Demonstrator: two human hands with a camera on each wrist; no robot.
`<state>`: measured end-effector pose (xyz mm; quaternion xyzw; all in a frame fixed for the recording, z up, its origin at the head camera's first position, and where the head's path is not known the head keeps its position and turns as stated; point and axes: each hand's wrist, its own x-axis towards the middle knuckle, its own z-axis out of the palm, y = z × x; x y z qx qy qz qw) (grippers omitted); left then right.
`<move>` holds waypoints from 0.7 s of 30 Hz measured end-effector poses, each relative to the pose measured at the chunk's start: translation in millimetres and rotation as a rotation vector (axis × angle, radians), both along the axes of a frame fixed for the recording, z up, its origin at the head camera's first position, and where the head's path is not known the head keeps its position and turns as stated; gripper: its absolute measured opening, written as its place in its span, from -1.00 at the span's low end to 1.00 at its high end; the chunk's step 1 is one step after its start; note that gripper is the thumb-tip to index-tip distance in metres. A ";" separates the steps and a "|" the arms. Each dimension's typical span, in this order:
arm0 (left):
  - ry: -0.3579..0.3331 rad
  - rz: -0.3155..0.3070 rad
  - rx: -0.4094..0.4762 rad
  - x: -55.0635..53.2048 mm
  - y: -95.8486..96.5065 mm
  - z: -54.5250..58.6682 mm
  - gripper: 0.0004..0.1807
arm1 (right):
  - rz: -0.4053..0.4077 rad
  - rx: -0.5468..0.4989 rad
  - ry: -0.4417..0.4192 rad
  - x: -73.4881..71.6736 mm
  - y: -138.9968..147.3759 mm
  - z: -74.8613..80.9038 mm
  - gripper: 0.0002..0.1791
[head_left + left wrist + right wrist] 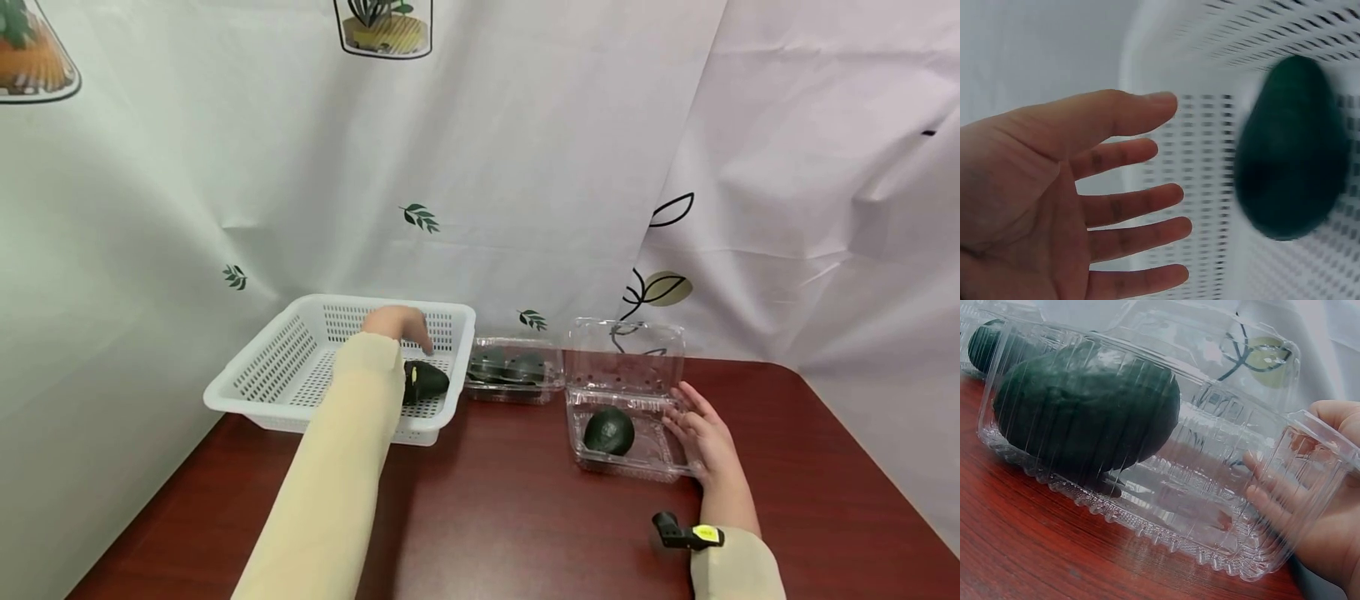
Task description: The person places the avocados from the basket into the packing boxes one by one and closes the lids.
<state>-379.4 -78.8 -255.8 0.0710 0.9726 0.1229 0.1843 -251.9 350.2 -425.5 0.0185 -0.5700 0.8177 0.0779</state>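
My left hand (401,321) hovers over the right part of a white plastic basket (258,408), fingers spread and holding nothing in the left wrist view. A dark green avocado (1294,150) lies in the basket, apart from the fingertips; my sleeve and wrist partly cover that avocado (431,381) in the head view. My right hand (705,437) grips the right side of an open clear plastic clamshell box (648,467), some fingers over its rim. One avocado (609,431) sits in the left half of this box, its lid standing up at the back.
Between basket and open box stands another clear clamshell box (517,392) with avocados inside. All stand on a reddish-brown table (510,517), close to a white printed curtain (525,208) behind. A black wrist camera (678,533) is strapped to the right wrist.
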 end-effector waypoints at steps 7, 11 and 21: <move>-0.080 -0.017 0.010 -8.0 -4.0 -25.7 -0.55 | 0.001 -0.012 0.018 1.8 -0.1 -1.2 -0.36; -0.134 -0.026 0.013 -12.1 -7.7 -35.7 -0.45 | -0.003 -0.014 0.018 2.2 -1.7 -2.6 -0.36; -0.187 -0.017 0.032 -16.7 -12.2 -47.9 -0.45 | -0.020 -0.004 0.009 1.3 -1.8 -0.7 -0.37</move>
